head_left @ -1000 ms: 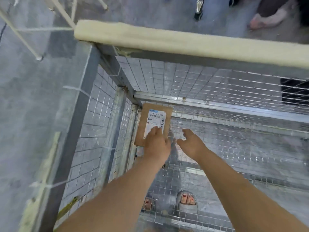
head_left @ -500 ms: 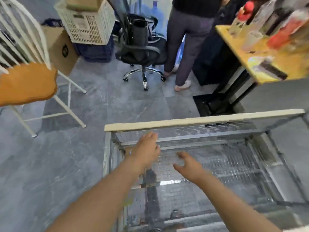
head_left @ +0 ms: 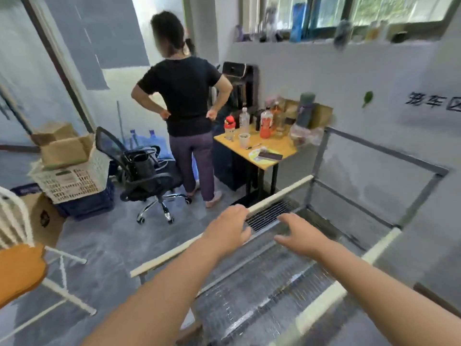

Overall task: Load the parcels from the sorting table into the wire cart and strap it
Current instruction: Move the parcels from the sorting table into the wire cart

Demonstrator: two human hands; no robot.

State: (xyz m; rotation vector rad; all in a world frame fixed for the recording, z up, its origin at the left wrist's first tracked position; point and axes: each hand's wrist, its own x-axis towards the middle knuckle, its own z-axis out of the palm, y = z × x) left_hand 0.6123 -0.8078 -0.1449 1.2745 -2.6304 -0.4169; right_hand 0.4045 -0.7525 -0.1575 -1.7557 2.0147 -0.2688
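We see wire cart [head_left: 268, 217] below us, padded rail [head_left: 282, 194] along its far edge, mesh blurred. Our left hand [head_left: 228, 227] over far edge, fingers loosely curled, holding nothing; contact with padded rail we cannot tell. Our right hand [head_left: 300, 236] above cart's inside, fingers spread wide, empty. Beyond far edge: office chair [head_left: 147, 176], person in black top [head_left: 185, 96], yellow table [head_left: 279, 146] with bottles [head_left: 265, 123]. Far left: white crate [head_left: 74, 182] under cardboard boxes [head_left: 66, 148].
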